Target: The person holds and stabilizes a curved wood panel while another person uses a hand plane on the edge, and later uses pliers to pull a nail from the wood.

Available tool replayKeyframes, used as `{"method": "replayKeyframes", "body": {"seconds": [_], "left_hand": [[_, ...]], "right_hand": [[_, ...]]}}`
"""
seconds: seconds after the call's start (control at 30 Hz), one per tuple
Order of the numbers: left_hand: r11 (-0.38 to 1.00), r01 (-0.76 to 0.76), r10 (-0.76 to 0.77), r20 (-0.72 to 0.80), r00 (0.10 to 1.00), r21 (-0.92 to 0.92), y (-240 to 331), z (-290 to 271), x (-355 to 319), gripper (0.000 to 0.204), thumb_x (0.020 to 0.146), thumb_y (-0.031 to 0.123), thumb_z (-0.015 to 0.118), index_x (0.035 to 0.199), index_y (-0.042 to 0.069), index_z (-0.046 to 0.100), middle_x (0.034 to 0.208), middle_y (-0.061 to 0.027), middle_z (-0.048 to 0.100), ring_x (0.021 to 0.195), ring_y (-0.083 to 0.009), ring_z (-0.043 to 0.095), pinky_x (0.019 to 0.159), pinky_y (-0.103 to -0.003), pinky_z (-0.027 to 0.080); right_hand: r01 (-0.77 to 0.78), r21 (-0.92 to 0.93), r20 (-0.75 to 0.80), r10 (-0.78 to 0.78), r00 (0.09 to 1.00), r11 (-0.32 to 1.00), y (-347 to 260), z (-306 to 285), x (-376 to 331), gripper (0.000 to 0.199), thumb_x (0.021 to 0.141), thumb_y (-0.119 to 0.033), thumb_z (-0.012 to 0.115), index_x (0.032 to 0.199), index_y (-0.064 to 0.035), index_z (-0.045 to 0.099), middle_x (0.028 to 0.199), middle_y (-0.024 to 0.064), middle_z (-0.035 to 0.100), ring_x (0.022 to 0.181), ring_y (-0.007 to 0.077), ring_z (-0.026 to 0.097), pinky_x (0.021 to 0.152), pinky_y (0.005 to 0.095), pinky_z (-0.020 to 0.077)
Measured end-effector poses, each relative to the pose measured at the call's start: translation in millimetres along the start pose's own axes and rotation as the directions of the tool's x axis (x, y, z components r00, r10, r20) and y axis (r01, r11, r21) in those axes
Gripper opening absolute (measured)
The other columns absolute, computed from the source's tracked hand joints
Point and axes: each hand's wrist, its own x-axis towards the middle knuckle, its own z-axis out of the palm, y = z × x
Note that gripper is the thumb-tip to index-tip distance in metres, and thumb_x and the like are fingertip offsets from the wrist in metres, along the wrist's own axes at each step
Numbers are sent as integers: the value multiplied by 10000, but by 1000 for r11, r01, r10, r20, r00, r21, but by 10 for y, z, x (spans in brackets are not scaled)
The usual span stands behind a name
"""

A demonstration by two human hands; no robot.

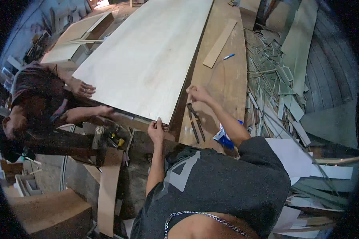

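Observation:
A large pale plywood sheet (147, 59) stretches away across the worktable. My left hand (157, 130) grips its near edge close to the corner, thumb on top and fingers underneath. Beside the sheet's right edge is my right hand (199, 95), its fingers curled together; whatever they may hold is too small to make out. Just below that hand, a pair of pincers (196, 124) lies on the brown tabletop (231, 89). A co-worker's hand (80, 87) rests on the sheet's left side, and their other hand (103, 111) is at its near edge.
On the tabletop lie a narrow wood strip (220, 43), a blue marker (228, 57) and a blue-and-white packet (224, 137). Scrap strips (267, 87) are heaped along the right. A co-worker (38, 101) leans in from the left. Boxy wooden pieces (77, 40) stand at far left.

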Motion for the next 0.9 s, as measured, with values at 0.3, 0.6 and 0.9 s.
{"method": "replayKeyframes", "body": {"seconds": [0.3,0.6,0.9], "left_hand": [[996,21,-19,-24,1000,86,124,31,-72,311,994,269,650,814,43,535,670,-65,629,518,-116,604,425,-262,453],[990,120,-117,-46,992,70,-26,19,-41,312,1015,282,617,890,-4,606,696,-87,669,536,-133,637,438,-271,465],[996,-60,62,-44,997,61,115,76,-121,375,1000,311,627,806,-9,619,648,-79,655,531,-118,622,481,-289,491]], "right_hand": [[-137,-90,-100,128,987,987,-629,-893,919,648,909,-218,671,1444,-4,374,887,194,709,497,244,638,441,350,508],[185,-334,-166,-251,954,924,-558,-885,1248,720,893,-251,717,1482,-13,379,867,108,679,676,201,651,574,328,543],[701,-558,490,-504,711,445,-657,592,-733,933,686,-361,887,1483,-154,450,1433,183,478,1293,369,471,1047,508,428]]}}
